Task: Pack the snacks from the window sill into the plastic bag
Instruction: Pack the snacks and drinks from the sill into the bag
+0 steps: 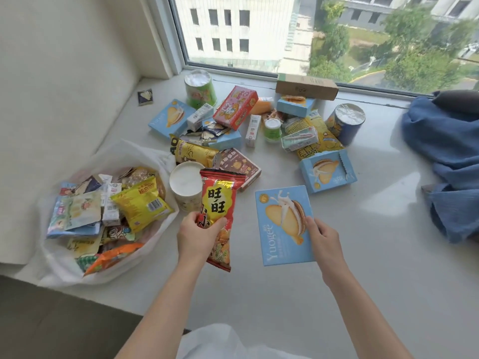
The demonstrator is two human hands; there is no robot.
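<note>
My left hand (198, 235) grips a red and yellow snack packet (219, 203), lifted just right of the white plastic bag (129, 265). The bag lies open on the sill's left side and holds several snack packs. My right hand (322, 235) pinches the right edge of a flat light blue biscuit box (282, 229) above the white window sill (337, 294). Behind my hands lies a pile of snacks: a white cup (185, 183), a yellow bag (193, 152), a brown box (239, 165), a red box (236, 107) and more blue boxes.
Two round tins stand at the back: a green one (199, 88) and a blue one (346, 123). A cardboard box (305, 86) lies along the window frame. Blue cloth (445, 156) is heaped at the sill's right. A wall closes the left side.
</note>
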